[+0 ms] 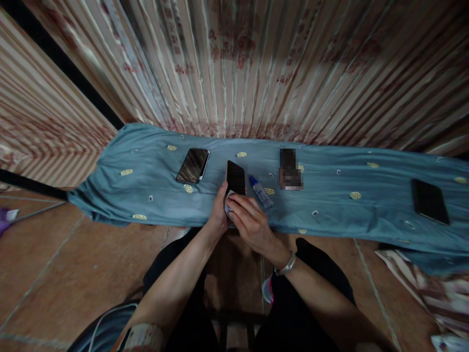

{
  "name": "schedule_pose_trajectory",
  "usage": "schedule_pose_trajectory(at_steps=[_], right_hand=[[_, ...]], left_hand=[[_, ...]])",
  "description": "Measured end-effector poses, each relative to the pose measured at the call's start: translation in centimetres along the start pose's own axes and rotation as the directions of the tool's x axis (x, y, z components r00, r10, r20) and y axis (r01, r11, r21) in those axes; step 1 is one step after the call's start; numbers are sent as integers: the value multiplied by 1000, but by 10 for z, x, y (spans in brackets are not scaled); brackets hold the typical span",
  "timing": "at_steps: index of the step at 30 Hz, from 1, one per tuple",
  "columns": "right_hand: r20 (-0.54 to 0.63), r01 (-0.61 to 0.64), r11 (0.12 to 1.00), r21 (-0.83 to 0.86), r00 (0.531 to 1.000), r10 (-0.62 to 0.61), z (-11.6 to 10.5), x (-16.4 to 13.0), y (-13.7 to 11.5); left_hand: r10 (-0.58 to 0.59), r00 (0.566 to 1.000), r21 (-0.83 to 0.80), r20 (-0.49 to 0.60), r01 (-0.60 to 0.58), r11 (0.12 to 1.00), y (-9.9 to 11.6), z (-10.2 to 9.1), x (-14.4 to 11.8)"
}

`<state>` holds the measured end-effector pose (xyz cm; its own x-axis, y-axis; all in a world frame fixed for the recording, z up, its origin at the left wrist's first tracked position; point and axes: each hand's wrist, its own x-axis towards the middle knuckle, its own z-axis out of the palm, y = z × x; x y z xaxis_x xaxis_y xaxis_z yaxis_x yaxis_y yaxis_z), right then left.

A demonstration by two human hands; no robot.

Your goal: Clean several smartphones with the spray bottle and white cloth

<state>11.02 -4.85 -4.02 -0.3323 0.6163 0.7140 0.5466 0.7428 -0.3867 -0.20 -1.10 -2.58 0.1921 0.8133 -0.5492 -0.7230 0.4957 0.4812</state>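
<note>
A dark smartphone [235, 177] stands tilted over the near part of the blue cloth cover, with my left hand [220, 209] closed around its lower left side. My right hand [252, 219] pinches a small pale wiping cloth [228, 201] and presses it against the phone's lower end. Part of the wiping cloth is hidden under my right fingers. Just beyond that hand lies a slim clear bottle [263, 194] with a blue cap; its label is too blurred to read.
The blue cover [322, 210] spreads over a long, narrow surface. On it lie a phone [192, 165] at left, a blurred-out dark item [290, 168], and a dark tablet-like device [430, 201] at far right. A striped curtain [234, 73] hangs behind; a dark pole [73, 68] slants at left.
</note>
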Motion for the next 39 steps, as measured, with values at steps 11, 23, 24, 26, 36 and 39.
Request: schedule_pose_trajectory(at_steps=[11, 23, 24, 26, 36, 39], right_hand=[[122, 145, 977, -158, 984, -126, -3, -8, 10], [63, -257, 954, 155, 966, 250, -3, -15, 28], [70, -295, 935, 196, 956, 286, -3, -15, 29], [60, -333, 907, 257, 943, 328, -2, -16, 31], [-34, -370, 922, 116, 926, 376, 1, -12, 56], [-43, -379, 924, 58, 923, 381, 0, -10, 66]], left_hand=[[106, 994, -38, -4, -106, 994, 8, 5, 1], [198, 980, -70, 16, -196, 978, 21, -1, 2], [201, 979, -72, 12, -200, 977, 20, -1, 2], [201, 980, -56, 16, -200, 978, 17, 0, 2], [132, 987, -16, 91, -131, 991, -2, 6, -7], [73, 991, 18, 115, -75, 997, -6, 7, -9]])
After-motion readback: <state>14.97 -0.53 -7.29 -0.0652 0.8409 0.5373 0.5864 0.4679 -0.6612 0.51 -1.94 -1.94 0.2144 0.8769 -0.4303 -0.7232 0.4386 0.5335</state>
